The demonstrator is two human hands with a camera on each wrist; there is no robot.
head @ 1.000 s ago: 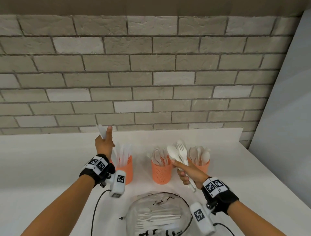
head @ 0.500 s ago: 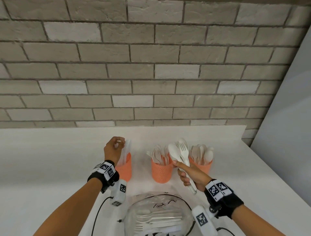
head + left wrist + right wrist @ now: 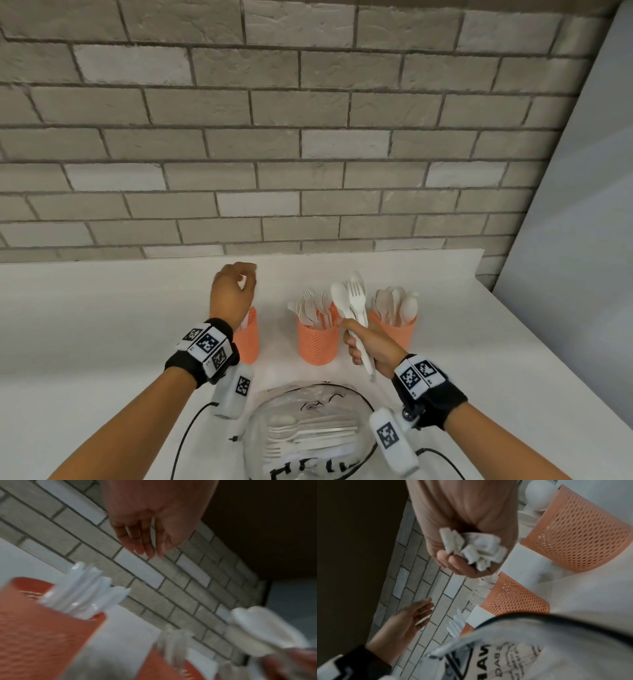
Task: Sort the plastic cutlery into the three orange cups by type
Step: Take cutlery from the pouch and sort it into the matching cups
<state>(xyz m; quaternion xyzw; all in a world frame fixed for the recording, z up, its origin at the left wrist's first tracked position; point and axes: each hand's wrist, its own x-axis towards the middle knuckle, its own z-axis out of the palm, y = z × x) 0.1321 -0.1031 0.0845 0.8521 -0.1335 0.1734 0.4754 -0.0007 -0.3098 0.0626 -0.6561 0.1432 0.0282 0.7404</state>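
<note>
A matte white countertop [image 3: 102, 325] runs back to a wall of grey and off-white brick [image 3: 308, 137] laid in staggered courses with dark mortar lines, and a plain pale grey panel [image 3: 575, 240] closes the room off to the right of that brick wall. Three orange perforated plastic cups stand in a row on the countertop in front of the wall: the left orange cup [image 3: 247, 337] holds white plastic knives [image 3: 89, 592], the middle orange cup [image 3: 317, 342] holds white plastic forks [image 3: 313, 308], and the right orange cup [image 3: 394, 330] holds white plastic spoons [image 3: 399, 305]. On the near side of the cups lies a clear plastic bag with black printed lettering [image 3: 308, 435], with more white cutlery inside it. The left hand [image 3: 233, 294] hangs above the left orange cup with its fingers [image 3: 145, 543] loose, nearly straight and empty. The right hand [image 3: 368, 346] sits between the middle and right cups, its fingers clenched around the handles of a bundle of white cutlery [image 3: 352, 301], a spoon and a fork showing at the top and the squared handle ends poking out below the fist in the right wrist view. Both wrists wear black bands carrying white blocks printed with black square markers.
</note>
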